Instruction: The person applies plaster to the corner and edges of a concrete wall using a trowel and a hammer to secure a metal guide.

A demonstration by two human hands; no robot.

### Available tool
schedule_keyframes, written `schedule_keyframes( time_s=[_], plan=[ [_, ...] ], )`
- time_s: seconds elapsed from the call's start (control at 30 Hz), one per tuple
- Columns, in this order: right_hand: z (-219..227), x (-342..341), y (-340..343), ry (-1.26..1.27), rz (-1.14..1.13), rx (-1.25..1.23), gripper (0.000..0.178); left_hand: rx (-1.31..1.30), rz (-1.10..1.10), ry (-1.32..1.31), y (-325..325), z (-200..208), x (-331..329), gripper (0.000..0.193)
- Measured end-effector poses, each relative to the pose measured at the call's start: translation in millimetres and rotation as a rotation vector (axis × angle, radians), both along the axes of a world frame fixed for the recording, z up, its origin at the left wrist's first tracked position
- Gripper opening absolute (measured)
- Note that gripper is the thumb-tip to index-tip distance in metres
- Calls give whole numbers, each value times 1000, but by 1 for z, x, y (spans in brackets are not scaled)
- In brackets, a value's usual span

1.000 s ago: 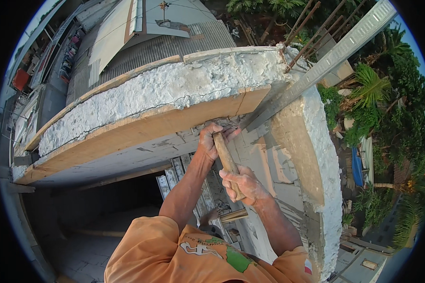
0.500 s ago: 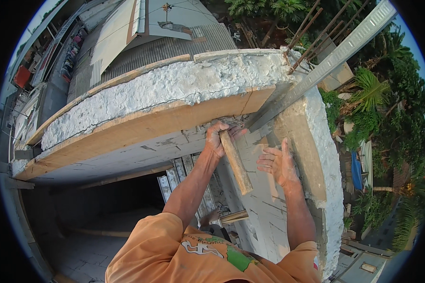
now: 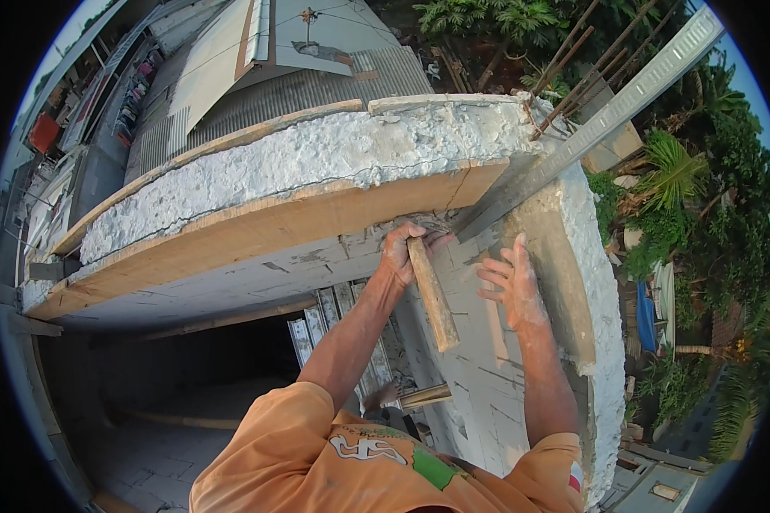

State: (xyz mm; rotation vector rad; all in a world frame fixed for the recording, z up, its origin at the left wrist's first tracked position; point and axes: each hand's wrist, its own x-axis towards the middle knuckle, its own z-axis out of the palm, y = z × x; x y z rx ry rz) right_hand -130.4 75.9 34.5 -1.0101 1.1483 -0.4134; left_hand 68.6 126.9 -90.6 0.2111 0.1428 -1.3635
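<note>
My left hand [image 3: 399, 250] is gripping the wooden handle [image 3: 435, 295] at its far end, near the timber board [image 3: 299, 221]; my right hand [image 3: 515, 286] is hovering wide and empty beside it. I'm apparently steadying it one-handed; a two-handed grip would be calling for closing that gap.

– Right hand [image 3: 515, 286]?
– Off the wooden handle [image 3: 434, 295]. Gripped its lower end a second ago; now open, fingers spread, to the right of it.
– Since letting go?
– Raised slightly.
– Handle?
– Lower end uncovered.
– View?
– Shifted; concrete edge [image 3: 316, 154] sits a little further right in frame.
</note>
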Motion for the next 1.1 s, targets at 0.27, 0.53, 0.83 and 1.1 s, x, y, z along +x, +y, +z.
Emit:
schedule_keyframes(
  time_s=[0.27,0.53,0.83,1.1],
  plan=[
    [-6,49,78,-109,110,-28,101,-59,-71,13,4,3,8,37],
    [-13,35,47,25,-238,-138,98,-35,-46,7,5,3,-2,48],
    [2,54,74,-11,1,-29,97,-45,-71,-16,12,6,3,35],
    [-4,96,123,33,10,-423,101,-26,-52,-100,6,10,6,34]
  ],
)
